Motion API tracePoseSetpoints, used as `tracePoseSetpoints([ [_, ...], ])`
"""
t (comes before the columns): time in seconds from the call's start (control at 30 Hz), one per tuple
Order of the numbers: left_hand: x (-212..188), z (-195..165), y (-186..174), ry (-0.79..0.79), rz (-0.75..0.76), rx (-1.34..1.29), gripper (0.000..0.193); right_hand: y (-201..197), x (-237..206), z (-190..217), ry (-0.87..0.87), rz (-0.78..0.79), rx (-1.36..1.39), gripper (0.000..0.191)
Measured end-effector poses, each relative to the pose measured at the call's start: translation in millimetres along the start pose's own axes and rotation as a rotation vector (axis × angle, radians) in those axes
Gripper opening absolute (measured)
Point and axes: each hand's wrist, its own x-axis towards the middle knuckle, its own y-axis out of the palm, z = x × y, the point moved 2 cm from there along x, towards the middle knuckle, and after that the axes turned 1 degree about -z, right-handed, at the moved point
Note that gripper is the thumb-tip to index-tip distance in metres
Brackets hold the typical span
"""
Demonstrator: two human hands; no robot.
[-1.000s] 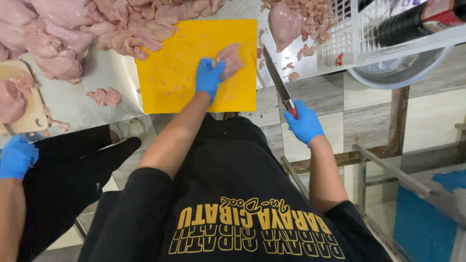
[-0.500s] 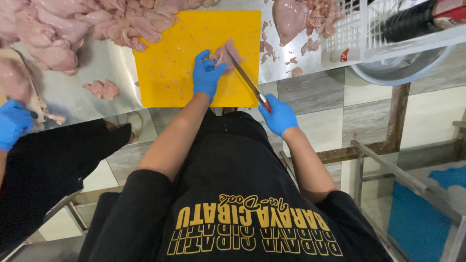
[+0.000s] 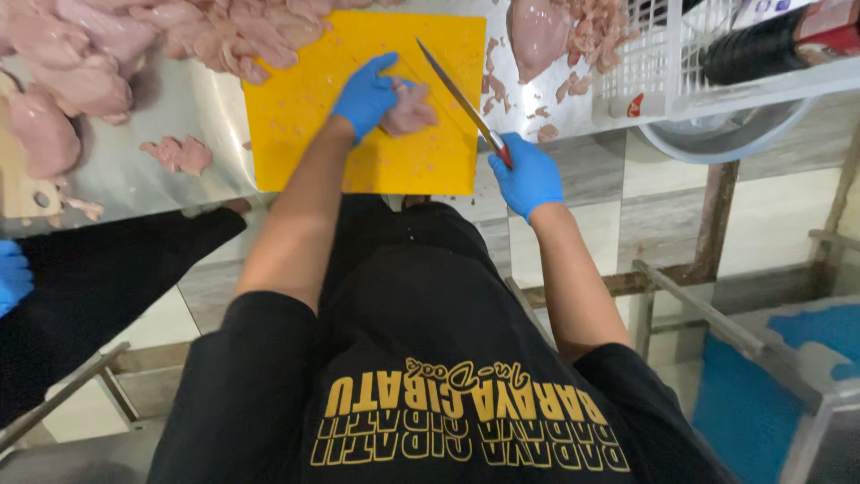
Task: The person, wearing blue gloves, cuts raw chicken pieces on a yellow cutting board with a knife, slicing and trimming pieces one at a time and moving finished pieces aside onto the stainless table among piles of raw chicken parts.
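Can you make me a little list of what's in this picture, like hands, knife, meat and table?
Left hand: blue glove, pressing a meat piece on the yellow board
Right hand: blue glove, gripping a knife, blade over the board
Table: shiny metal, with a pile of raw meat
Basket: white, right of the board
Other person: blue glove at left edge

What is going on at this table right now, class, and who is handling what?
A person in blue gloves stands at a metal table. The left hand presses a piece of raw chicken onto a yellow cutting board. The right hand grips a knife, its blade angled above the board just beside the piece. More raw chicken is heaped at the table's far side, and a white basket sits to the right. Another person's blue-gloved hand shows at the left edge.
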Motion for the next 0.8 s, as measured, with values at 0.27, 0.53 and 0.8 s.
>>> tracePoseSetpoints([
  [0.27,-34.2,-0.5,-23.5,0.086,-0.247,0.431,0.048,25.5,-10.0,34.6,0.100,0.202,0.146,0.034],
  [0.53,-48.7,15.8,-12.5,0.209,-0.343,0.488,0.016,37.1,-16.2,37.5,0.100,0.287,0.060,0.034],
  [0.8,-59.9,2.9,-0.6,0.357,-0.372,0.779,0.014,62.8,7.7,33.7,0.027,0.264,-0.137,0.030],
])
